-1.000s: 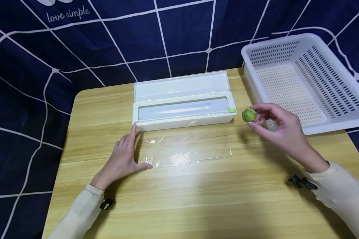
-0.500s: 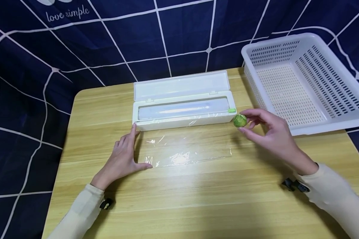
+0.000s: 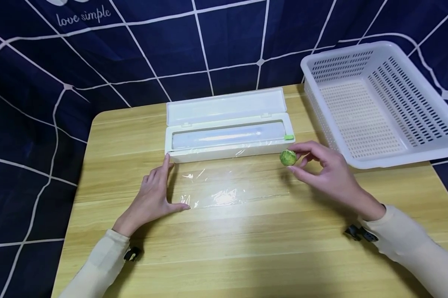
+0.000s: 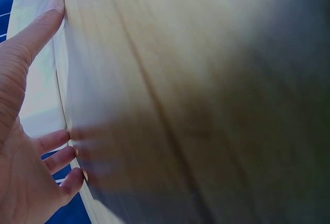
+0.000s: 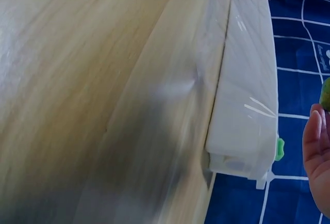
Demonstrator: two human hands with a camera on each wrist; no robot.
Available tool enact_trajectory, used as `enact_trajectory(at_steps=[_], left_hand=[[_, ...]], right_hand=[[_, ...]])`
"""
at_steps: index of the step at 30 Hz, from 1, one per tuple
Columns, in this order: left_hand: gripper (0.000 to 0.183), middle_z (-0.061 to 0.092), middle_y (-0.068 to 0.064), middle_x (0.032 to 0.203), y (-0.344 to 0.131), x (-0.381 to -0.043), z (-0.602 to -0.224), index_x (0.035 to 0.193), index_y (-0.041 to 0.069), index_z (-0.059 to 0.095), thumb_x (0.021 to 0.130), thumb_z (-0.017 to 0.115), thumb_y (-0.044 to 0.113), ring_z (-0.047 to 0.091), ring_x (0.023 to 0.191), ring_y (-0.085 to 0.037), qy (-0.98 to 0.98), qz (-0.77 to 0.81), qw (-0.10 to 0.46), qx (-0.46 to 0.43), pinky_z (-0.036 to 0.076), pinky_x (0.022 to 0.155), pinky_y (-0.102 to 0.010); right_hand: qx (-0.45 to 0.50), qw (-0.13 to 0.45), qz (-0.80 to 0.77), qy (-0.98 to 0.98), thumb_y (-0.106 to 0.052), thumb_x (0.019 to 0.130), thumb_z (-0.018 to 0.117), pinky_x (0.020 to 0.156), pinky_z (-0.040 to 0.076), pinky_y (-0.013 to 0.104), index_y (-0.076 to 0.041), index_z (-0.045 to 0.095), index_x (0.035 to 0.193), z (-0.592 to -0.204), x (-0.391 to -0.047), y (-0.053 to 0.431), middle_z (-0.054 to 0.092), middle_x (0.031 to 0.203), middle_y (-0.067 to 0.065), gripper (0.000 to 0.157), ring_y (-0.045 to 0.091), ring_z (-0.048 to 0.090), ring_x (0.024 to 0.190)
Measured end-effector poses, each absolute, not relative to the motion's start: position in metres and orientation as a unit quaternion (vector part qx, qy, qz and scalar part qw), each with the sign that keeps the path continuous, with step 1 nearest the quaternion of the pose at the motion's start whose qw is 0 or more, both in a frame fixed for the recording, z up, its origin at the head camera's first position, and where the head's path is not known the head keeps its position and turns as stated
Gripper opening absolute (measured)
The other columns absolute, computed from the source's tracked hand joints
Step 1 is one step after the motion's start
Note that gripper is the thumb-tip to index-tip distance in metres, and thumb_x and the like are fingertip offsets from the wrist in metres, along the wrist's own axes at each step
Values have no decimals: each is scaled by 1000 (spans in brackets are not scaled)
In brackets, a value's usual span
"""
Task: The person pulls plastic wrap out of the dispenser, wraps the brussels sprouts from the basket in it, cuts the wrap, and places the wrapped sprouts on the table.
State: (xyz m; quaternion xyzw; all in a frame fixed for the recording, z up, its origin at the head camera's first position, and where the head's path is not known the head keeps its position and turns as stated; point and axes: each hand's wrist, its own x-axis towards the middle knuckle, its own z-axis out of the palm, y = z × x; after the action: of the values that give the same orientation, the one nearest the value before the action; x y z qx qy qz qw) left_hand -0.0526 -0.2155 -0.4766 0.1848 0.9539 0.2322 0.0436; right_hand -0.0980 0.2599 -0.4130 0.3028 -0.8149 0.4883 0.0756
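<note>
A small green Brussels sprout [image 3: 287, 157] is pinched between the thumb and fingers of my right hand [image 3: 322, 167], just off the right front corner of a white cling film dispenser [image 3: 229, 151]. The dispenser's lid [image 3: 225, 107] is tipped back, baring the film roll, and a green slider [image 3: 289, 137] sits at its right end. Clear cling film [image 3: 224, 186] stretches from the dispenser over the table toward me. My left hand [image 3: 153, 192] spreads at the left end, index fingertip at the dispenser's corner, thumb at the film's near left corner. In the right wrist view the sprout [image 5: 325, 95] shows at the edge.
A white perforated plastic basket [image 3: 332, 128] stands at the right, close to my right hand. Behind the wooden table [image 3: 209, 256] hangs a dark blue cloth [image 3: 231, 45] with white lines.
My right hand has carried the Brussels sprout to the left and slightly nearer, from beside the basket to the film's right edge. The left hand has stayed put.
</note>
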Motion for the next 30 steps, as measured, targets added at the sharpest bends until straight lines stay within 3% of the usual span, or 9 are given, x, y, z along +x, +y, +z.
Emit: enact_trajectory(at_steps=[12,24,30], left_hand=[[165,38,-24,170,-216,-53,-476,173,10,-14,67,103,58,40,147,-53,953,233,45,188,33,114,-72],[167,38,-24,170,-216,-53,-475,173,9,-15,66,104,57,40,146,-53,952,235,43,189,34,112,-73],[166,37,-25,170,-217,-52,-476,172,9,-15,66,104,57,39,147,-54,953,236,47,186,33,113,-73]], right_hand=[[315,79,487,-811,16,73,91,81,58,20,0,74,126,-419,-93,244,76,112,4,58,16,70,85],[333,40,492,-804,10,80,90,77,59,23,-5,74,129,-426,-88,230,74,111,-1,54,16,70,85],[343,45,482,-805,11,77,92,74,60,27,-6,75,128,-429,-86,219,75,119,3,56,24,71,82]])
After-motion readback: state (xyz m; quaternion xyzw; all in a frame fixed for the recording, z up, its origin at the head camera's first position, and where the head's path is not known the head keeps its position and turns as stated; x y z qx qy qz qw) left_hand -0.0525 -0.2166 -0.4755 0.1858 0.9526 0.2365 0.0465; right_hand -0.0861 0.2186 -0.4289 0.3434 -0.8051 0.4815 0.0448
